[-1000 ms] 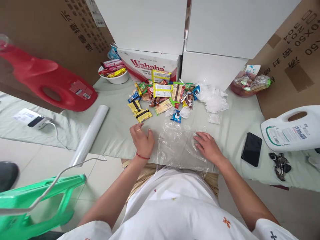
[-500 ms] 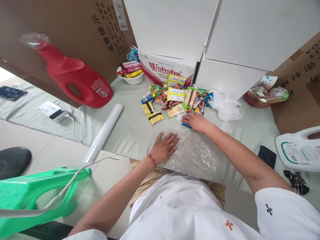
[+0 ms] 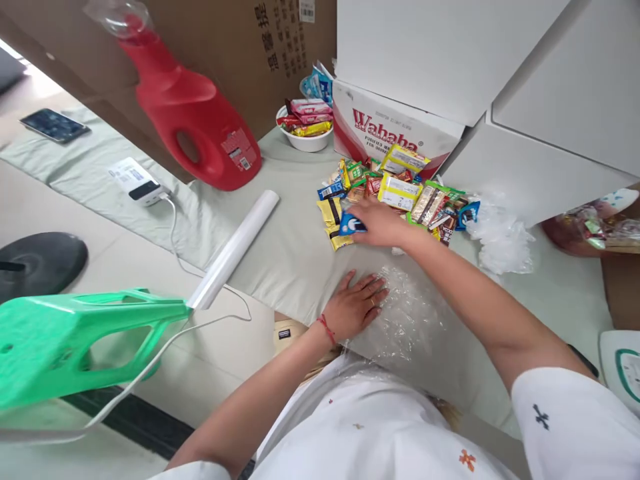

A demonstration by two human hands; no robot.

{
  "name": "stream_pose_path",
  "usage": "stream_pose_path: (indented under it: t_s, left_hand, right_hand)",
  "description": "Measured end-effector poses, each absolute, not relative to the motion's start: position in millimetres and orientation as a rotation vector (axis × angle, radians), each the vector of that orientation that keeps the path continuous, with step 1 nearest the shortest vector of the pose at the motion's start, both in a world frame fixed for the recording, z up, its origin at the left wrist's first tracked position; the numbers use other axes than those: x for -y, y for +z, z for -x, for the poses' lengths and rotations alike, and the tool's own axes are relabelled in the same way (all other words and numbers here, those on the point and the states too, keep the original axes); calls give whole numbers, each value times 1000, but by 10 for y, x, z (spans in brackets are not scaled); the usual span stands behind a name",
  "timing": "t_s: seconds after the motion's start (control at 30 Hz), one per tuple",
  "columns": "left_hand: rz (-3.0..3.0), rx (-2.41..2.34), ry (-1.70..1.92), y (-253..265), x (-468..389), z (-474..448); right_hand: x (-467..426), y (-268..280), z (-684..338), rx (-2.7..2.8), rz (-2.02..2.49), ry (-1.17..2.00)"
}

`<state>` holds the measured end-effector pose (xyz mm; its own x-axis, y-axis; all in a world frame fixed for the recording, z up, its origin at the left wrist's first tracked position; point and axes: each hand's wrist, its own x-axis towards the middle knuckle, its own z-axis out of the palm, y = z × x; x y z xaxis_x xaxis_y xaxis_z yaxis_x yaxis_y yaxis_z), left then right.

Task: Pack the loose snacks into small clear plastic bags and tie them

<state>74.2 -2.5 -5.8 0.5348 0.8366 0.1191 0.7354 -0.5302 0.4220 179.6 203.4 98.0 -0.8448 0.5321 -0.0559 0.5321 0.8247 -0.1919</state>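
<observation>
My right hand (image 3: pixel 380 221) grips a small blue snack packet (image 3: pixel 351 225) over the left side of the snack pile. Yellow packets (image 3: pixel 330 212) with dark bands lie just beside and under it. To the right, green, red and yellow-edged snack packets (image 3: pixel 400 192) are heaped together. Flat on the cloth, with fingers spread, my left hand (image 3: pixel 353 307) presses the left edge of a clear plastic sheet or bag (image 3: pixel 410 313). A red string circles the left wrist.
A white bowl (image 3: pixel 306 141) of snacks stands by the Wahaha carton (image 3: pixel 345 123). At left are a big red bottle (image 3: pixel 200 127), a white roll (image 3: pixel 235 250), a power bank (image 3: pixel 135 180) with a cable, and a green stool (image 3: pixel 95 340). Crumpled clear plastic (image 3: pixel 503 233) lies right.
My right hand has moved left and away from me with the blue packet, from the plastic's far edge to the yellow packets. My left hand stays on the plastic. The view has turned left.
</observation>
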Motion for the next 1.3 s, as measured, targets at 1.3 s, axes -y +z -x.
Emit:
stream_pose_path:
  t_s: [1.3]
  left_hand:
    - [-2475,-1392,438,244,-962,-1147]
  right_hand:
    - [-979,648,-3444,2757,1527,497]
